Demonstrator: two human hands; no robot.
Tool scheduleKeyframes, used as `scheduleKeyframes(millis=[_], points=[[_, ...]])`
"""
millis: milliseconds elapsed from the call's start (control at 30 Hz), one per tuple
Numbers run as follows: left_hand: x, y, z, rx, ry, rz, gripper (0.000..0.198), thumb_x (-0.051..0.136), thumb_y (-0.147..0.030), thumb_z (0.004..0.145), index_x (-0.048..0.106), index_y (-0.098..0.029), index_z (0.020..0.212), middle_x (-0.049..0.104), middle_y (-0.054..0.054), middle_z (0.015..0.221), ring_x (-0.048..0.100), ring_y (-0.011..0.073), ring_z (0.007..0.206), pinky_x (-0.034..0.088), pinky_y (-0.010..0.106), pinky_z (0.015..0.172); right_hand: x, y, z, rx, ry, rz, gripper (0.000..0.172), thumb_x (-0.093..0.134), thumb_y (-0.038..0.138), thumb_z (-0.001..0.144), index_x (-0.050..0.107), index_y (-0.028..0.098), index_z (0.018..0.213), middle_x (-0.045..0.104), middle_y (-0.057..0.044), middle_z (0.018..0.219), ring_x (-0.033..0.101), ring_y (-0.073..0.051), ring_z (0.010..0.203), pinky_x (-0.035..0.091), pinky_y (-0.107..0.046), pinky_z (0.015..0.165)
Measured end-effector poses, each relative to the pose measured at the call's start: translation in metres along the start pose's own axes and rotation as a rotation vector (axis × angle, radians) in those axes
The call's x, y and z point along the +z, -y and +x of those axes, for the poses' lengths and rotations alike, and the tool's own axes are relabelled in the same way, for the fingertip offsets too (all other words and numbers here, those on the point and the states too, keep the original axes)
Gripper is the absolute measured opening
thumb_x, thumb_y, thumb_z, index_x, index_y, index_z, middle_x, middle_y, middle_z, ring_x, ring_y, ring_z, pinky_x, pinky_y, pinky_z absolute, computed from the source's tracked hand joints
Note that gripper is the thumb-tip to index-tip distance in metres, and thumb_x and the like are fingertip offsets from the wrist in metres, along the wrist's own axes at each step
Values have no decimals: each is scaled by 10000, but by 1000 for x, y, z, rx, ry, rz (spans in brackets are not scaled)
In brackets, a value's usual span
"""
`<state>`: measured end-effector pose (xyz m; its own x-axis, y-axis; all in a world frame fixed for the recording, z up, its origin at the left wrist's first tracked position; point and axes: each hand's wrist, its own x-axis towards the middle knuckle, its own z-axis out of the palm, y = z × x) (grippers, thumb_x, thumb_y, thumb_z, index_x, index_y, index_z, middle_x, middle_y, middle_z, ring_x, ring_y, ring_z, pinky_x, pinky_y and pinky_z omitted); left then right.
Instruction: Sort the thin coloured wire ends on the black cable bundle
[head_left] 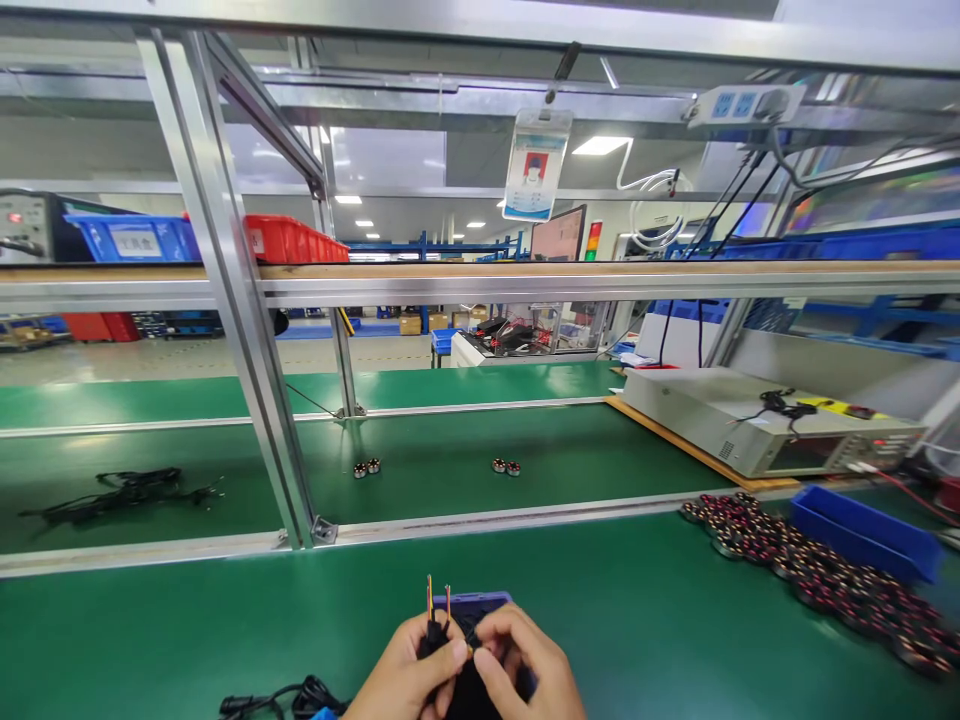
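At the bottom middle, my left hand (411, 668) is closed around black cables (433, 635), whose thin coloured wire ends point upward. The fingertips of my right hand (531, 660) pinch a black part of the cabling right beside my left thumb. Exactly what lies between the right fingertips is partly hidden. Under and behind both hands is a blue-purple bin (474, 599) with dark contents, mostly covered. A coiled black cable (311, 695) with a connector end lies to the left of my left hand.
Many round copper-wound parts (810, 570) are piled at right beside a blue tray (866, 530). A grey instrument (750, 420) stands behind them. Two small pairs of round parts (367, 468) sit beyond the metal rail. An upright metal post (240, 300) rises at left, near black cables (124, 495).
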<state>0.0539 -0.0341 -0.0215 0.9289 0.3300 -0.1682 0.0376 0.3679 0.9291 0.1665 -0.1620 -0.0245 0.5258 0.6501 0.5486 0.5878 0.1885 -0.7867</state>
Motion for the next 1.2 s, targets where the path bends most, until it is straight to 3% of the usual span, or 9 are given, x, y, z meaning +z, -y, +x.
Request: scheduleKeyframes(millis=[67, 233, 433, 567, 733, 900, 1033, 1100, 1200], points=[[0, 1, 0, -12, 9, -56, 453, 783, -566, 686, 558, -183, 773, 463, -98, 461, 342, 50, 357, 131, 190, 373, -1, -1, 0, -4, 75, -37, 227, 554, 331, 945, 628, 213, 766, 603, -2, 688, 572, -136, 550, 468, -183, 498], [-1, 4, -1, -23, 36, -112, 408, 818, -428, 650, 535, -188, 819, 456, -110, 477, 369, 46, 383, 193, 172, 405, 0, -6, -1, -28, 129, -118, 165, 591, 239, 882, 597, 218, 718, 584, 16, 654, 556, -131, 539, 436, -180, 497], [-1, 6, 0, 114, 7, -20, 569, 851, -597, 648, 470, -204, 802, 565, -54, 638, 459, 55, 467, 231, 163, 427, 3, -12, -4, 257, 49, 137, 258, 618, 450, 867, 639, 200, 806, 599, 17, 660, 556, -133, 565, 417, -183, 509], [0, 7, 0, 131, 22, 28, 580, 839, -626, 653, 462, -205, 783, 550, -60, 637, 420, 48, 463, 247, 167, 428, 5, -12, -6, 268, 123, 160, 343, 625, 474, 869, 612, 189, 679, 572, 19, 618, 516, -126, 555, 398, -195, 514], [-2, 6, -1, 141, 21, -6, 535, 834, -602, 686, 514, -190, 807, 495, -83, 572, 386, 40, 437, 256, 162, 424, -6, -11, -2, 287, 256, 188, 329, 638, 487, 875, 707, 193, 1005, 691, -36, 814, 633, -180, 708, 486, -223, 603], [0, 9, 5, 69, -57, -145, 570, 805, -647, 685, 577, -181, 921, 592, -43, 618, 490, 56, 405, 202, 146, 359, -20, -17, 1, 75, 180, -221, 226, 522, 350, 976, 721, 246, 999, 727, -47, 868, 643, -216, 789, 483, -298, 697], [4, 13, 9, 89, -154, -176, 674, 704, -808, 636, 522, -210, 890, 611, -56, 540, 327, 32, 227, 83, 160, 279, -6, -28, -6, -148, 203, -674, 135, 735, 195, 836, 723, 277, 944, 732, -16, 873, 597, -248, 827, 392, -354, 750], [5, 11, 7, 91, -117, -133, 639, 687, -801, 668, 483, -219, 836, 622, -50, 525, 295, 22, 222, 107, 156, 275, 5, -35, -10, -230, 199, -747, 187, 844, 177, 726, 710, 262, 824, 704, 0, 782, 576, -235, 780, 362, -343, 710], [5, 6, 2, 68, -12, -52, 586, 706, -739, 719, 471, -206, 780, 668, -10, 605, 348, 11, 286, 208, 143, 310, 14, -43, -14, -288, 179, -758, 203, 811, 125, 743, 652, 239, 691, 641, 12, 673, 559, -207, 736, 339, -325, 670]])
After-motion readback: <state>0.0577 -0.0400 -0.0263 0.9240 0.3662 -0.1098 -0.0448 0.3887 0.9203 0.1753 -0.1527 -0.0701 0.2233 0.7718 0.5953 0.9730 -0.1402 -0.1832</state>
